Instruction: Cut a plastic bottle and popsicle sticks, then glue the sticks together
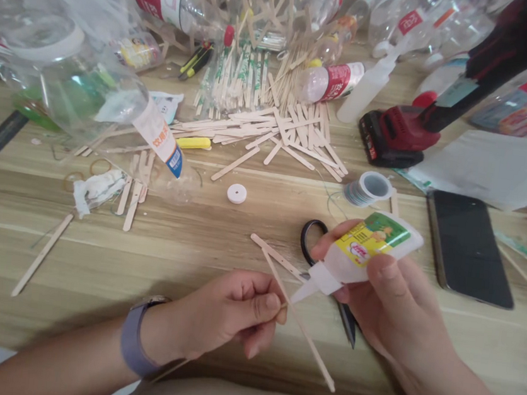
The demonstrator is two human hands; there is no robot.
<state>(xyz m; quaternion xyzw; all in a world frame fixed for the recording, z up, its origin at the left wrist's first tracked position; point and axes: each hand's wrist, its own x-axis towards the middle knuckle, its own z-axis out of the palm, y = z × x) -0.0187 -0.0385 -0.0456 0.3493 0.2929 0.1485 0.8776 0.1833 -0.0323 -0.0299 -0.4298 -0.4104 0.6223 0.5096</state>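
My left hand [241, 312] is closed in a pinch on a thin wooden skewer [170, 372], part of which shows below my wrist. Across the skewer's end, right at my fingertips, lies a slim wooden craft stick [311, 342], tilted down to the right. My right hand [394, 301] grips a glue bottle [367, 247] with a yellow and green label. Its white nozzle [305, 289] points down-left and meets or nearly meets the craft stick. Behind it rests another craft stick with small dark holes [278, 257]. Black-handled scissors [312, 236] lie partly hidden under my right hand.
A phone [471, 250], a thread spool [368, 189] and a red-black power tool [396, 136] are at right. A white disc [236, 193] lies mid-table. Farther back are piled craft sticks [271, 128] and plastic bottles [336, 82]. A large clear jar [47, 46] stands left.
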